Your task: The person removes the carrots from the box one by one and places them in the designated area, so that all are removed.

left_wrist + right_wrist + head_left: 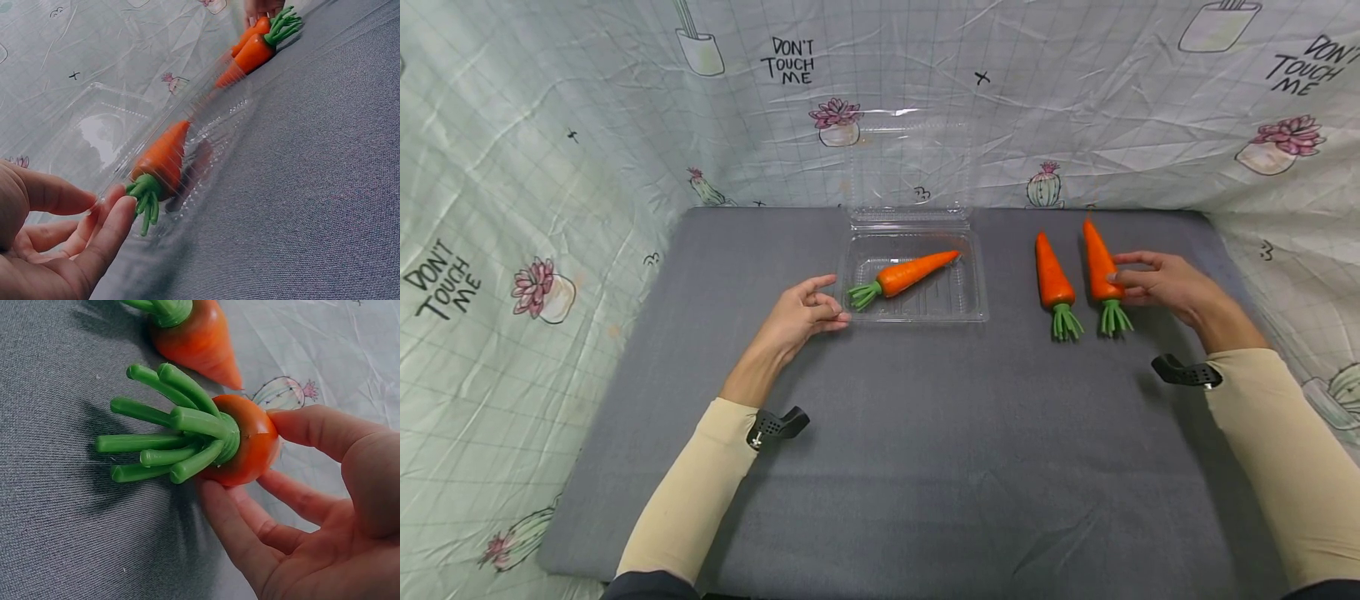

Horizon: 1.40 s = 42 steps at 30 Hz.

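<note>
A clear plastic clamshell container stands with its lid raised at the back of the table. Inside its base lies one toy carrot, green leaves toward the left. My left hand pinches the container's left rim between thumb and fingers, close to those leaves. Over on the right, my right hand holds the rightmost carrot by its thick end, the thumb on one side and fingers on the other, as the right wrist view shows. Another carrot lies just left of it, untouched.
The raised clear lid leans near the printed cloth backdrop. Similar cloth hangs along the left side. Grey fabric covers the table, and a dark wrist mount sits on the left sleeve.
</note>
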Each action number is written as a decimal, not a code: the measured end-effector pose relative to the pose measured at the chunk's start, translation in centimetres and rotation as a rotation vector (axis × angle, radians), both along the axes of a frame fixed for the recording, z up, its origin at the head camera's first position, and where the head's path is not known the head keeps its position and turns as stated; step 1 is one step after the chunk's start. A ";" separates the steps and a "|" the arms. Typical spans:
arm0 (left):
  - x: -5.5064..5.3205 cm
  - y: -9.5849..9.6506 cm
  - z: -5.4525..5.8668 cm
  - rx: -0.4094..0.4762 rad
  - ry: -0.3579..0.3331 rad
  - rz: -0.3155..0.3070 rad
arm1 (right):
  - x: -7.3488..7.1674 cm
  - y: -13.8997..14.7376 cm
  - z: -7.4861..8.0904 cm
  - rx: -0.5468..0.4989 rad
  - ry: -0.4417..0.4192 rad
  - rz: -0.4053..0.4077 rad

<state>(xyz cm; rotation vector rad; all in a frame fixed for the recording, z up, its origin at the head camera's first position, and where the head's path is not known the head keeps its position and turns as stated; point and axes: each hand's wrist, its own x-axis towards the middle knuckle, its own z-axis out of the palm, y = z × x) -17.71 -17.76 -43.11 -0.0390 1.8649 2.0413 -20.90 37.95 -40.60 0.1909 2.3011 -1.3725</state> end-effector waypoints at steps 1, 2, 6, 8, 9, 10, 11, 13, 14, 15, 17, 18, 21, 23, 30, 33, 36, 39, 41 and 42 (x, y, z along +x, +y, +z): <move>0.0 0.0 0.0 0.001 -0.002 0.000 | 0.0 0.0 -0.1 0.003 0.001 0.003; 0.0 0.0 0.0 0.002 -0.004 0.001 | 0.0 -0.1 -0.1 0.008 0.002 0.008; 0.0 0.0 0.1 -0.003 -0.005 -0.003 | 0.0 -0.2 -0.1 0.046 -0.005 0.038; 0.1 0.1 0.1 -0.002 -0.005 -0.002 | 0.0 -0.2 -0.1 0.062 -0.014 0.048; 0.1 0.1 0.1 -0.002 -0.005 -0.001 | 0.0 -0.2 -0.1 0.068 -0.018 0.050; 0.1 0.1 0.1 -0.003 -0.004 -0.001 | 0.0 -0.3 -0.1 0.074 -0.021 0.052; 0.1 0.1 0.1 -0.003 -0.004 0.000 | 0.0 -0.3 -0.1 0.073 -0.025 0.051; 0.1 0.1 0.2 -0.006 -0.003 0.000 | 0.0 -0.4 -0.1 0.073 -0.028 0.052; 0.1 0.1 0.2 -0.008 -0.003 0.000 | 0.0 -0.4 -0.1 0.075 -0.028 0.055; 0.1 0.1 0.2 -0.009 -0.003 -0.001 | 0.0 -0.5 -0.1 0.078 -0.030 0.056; 0.1 0.1 0.2 -0.011 -0.002 -0.001 | 0.0 -0.5 0.0 0.089 -0.030 0.063; 0.1 0.1 0.2 -0.011 -0.002 -0.002 | 0.0 -0.6 0.0 0.101 -0.029 0.066; 0.1 0.0 0.1 -0.010 -0.002 -0.001 | 0.1 -0.7 0.1 0.133 -0.030 0.075; 0.1 0.0 0.1 -0.010 -0.003 -0.001 | 0.1 -0.7 0.1 0.155 -0.031 0.075; 0.1 0.0 0.1 -0.013 -0.002 0.001 | 0.0 -0.9 0.0 0.193 -0.032 0.087; 0.1 0.0 0.2 -0.011 -0.003 0.001 | 0.0 -1.0 0.0 0.195 -0.031 0.092; 0.1 0.0 0.2 -0.007 -0.005 0.001 | -0.1 -1.0 0.0 0.204 -0.032 0.100; 0.1 0.0 0.1 -0.002 -0.006 0.001 | -0.1 -1.0 0.0 0.204 -0.038 0.104; 0.1 0.0 0.1 0.000 -0.006 0.001 | -0.1 -1.0 0.1 0.203 -0.037 0.109; 0.1 0.0 0.1 0.000 -0.006 0.000 | -0.2 -1.0 0.1 0.203 -0.035 0.110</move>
